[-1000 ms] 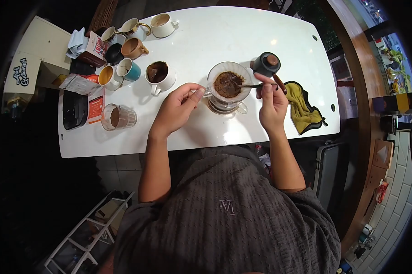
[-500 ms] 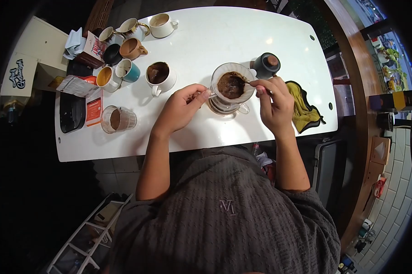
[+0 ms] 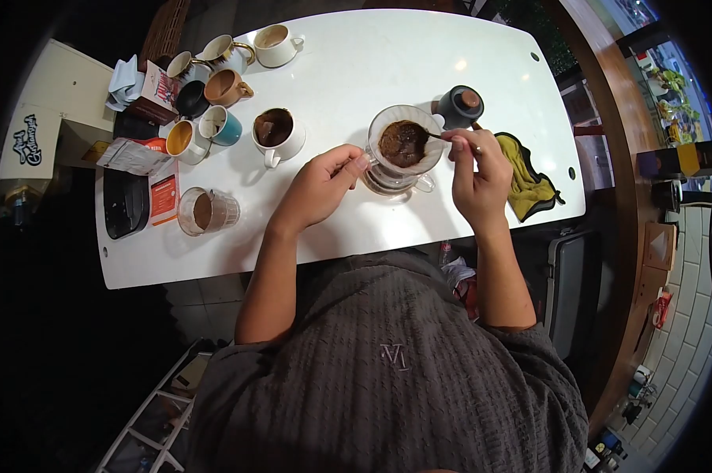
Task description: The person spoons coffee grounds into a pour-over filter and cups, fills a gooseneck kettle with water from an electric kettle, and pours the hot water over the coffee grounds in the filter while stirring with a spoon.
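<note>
A clear coffee dripper with a paper filter stands on a glass server near the table's front edge. Wet brown coffee grounds fill the filter. My left hand is closed, thumb and fingers pinching the dripper's small handle on its left side. My right hand is closed round a thin dark stirrer. The stirrer's lower end dips into the grounds at their right side, so its tip is hidden. Behind the right hand stands a dark grinder-like cylinder with a brown top.
Left of the dripper is a white mug with dark contents. A ribbed glass holds brown powder. Several cups, among them a teal mug, crowd the back left. A yellow-green cloth lies right on the white table.
My right hand has shifted slightly right and the stirrer now shows more clearly at the grounds' right side. My left hand stays at the dripper's handle. The view has tilted slightly.
</note>
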Motion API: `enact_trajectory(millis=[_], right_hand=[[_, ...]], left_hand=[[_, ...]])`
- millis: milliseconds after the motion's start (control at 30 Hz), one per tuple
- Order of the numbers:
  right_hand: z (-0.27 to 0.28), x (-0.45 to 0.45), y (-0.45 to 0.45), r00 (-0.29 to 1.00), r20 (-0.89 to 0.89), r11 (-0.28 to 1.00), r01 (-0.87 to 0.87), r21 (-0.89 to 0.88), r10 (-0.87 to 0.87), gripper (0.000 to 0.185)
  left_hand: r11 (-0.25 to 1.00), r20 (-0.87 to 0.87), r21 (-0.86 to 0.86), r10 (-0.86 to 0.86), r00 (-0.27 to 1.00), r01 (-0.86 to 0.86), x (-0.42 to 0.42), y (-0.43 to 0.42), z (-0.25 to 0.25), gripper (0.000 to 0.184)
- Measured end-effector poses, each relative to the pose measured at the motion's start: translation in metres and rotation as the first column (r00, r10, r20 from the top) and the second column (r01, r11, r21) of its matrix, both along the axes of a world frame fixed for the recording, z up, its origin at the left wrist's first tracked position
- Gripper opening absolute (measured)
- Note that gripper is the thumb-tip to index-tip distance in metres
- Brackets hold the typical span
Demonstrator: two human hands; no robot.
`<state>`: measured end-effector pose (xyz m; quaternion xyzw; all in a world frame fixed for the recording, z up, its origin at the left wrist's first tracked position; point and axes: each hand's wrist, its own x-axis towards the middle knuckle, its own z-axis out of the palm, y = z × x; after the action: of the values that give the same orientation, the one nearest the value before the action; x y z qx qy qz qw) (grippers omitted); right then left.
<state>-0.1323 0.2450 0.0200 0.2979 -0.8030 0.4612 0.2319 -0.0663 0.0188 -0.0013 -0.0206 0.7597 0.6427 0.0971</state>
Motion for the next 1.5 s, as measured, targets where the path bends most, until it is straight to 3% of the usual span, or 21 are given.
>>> enact_trajectory(millis=[33,167,267,333,567,667,733,833,900,1167,1367,1500], right_hand=[[0.002,-0.001,0.001,0.997,-0.08,0.995,-0.014,0.101,0.022,0.017],[0.0,-0.001,-0.001,0.997,-0.068,0.993,-0.01,0.12,0.019,0.017],[-0.008,0.002,-0.007,0.996,0.071,0.998,0.064,-0.016,-0.062,0.013],[-0.012,0.004,-0.01,0.925,0.357,0.971,0.189,-0.147,-0.126,0.025],[-0.016,0.008,-0.012,0.855,0.51,0.917,0.272,-0.293,-0.09,0.03],[-0.018,0.008,-0.008,0.918,0.395,0.889,0.21,-0.407,-0.036,0.026],[-0.012,0.011,-0.007,0.95,0.313,0.909,0.147,-0.391,-0.018,0.024],[-0.004,0.015,-0.001,0.986,0.163,0.943,0.036,-0.33,0.019,0.016],[-0.003,0.015,0.004,0.995,-0.035,0.99,-0.099,-0.097,0.096,0.008],[-0.005,0.011,0.001,0.994,-0.068,0.994,-0.085,0.074,0.09,0.003],[0.004,0.004,0.008,0.991,-0.126,0.999,-0.045,-0.023,0.042,0.004],[-0.003,-0.001,0.005,0.988,-0.157,0.999,-0.001,0.042,0.008,0.011]], left_hand=[[1.0,0.007,0.008,-0.004,1.0,0.004,-0.001,0.0,0.0,0.027],[1.0,0.026,-0.023,0.014,1.0,-0.014,0.0,0.002,0.002,0.027],[1.0,0.006,-0.015,0.026,1.0,-0.026,0.0,0.002,-0.001,0.027],[1.0,0.027,-0.006,0.025,0.999,-0.025,0.0,0.002,-0.001,0.027],[0.999,0.02,-0.013,0.03,0.999,-0.029,0.0,0.002,-0.001,0.027],[0.999,0.016,-0.012,0.03,0.999,-0.029,0.0,0.002,-0.001,0.028],[0.999,0.021,-0.024,0.027,0.999,-0.026,0.0,0.002,0.0,0.028],[1.0,0.014,-0.001,0.027,1.0,-0.027,0.0,0.002,-0.003,0.028],[0.999,0.008,-0.002,0.032,0.999,-0.032,0.0,0.003,-0.005,0.028],[1.0,-0.012,0.003,0.004,1.0,-0.004,-0.001,0.001,-0.002,0.028],[1.0,-0.009,0.002,0.005,1.0,-0.005,0.0,0.0,-0.005,0.029],[1.0,-0.012,0.006,0.013,1.0,-0.013,0.0,0.002,-0.002,0.029]])
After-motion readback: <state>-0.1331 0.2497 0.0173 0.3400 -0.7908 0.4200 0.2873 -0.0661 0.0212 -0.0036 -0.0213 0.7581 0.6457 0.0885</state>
